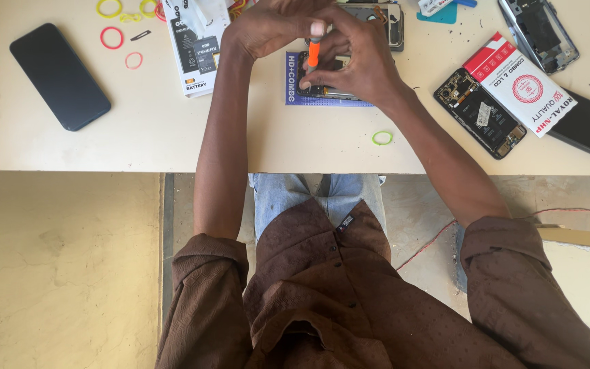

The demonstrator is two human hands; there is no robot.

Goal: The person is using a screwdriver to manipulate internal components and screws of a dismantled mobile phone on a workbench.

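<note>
Both hands are bunched up together at the far edge of the pale table (172, 137), working over a small opened phone (322, 87) that sits on a blue pad (293, 78). The right hand (360, 61) has its fingers curled tight around an orange-handled screwdriver (314, 53), held upright with the tip down on the phone, and the lower fingers of that hand rest on the phone's near edge. The left hand (268, 27) is closed in right against the right one at the top of the screwdriver; looks like it's steadying the handle, but the fingers overlap so much I can't really tell what it's pinching, if anything. Off to the left there's a black phone (59, 75) lying face up, a scatter of red and yellow rubber bands (112, 37), and a white battery box (196, 51) just beside the left wrist. A green rubber band (382, 138) lies on its own near the table's front edge, under the right forearm. On the right side there's another opened phone (479, 113) with its insides showing, a red and white parts box (520, 82) partly over it, and a bare phone frame (539, 34) up in the corner.
</note>
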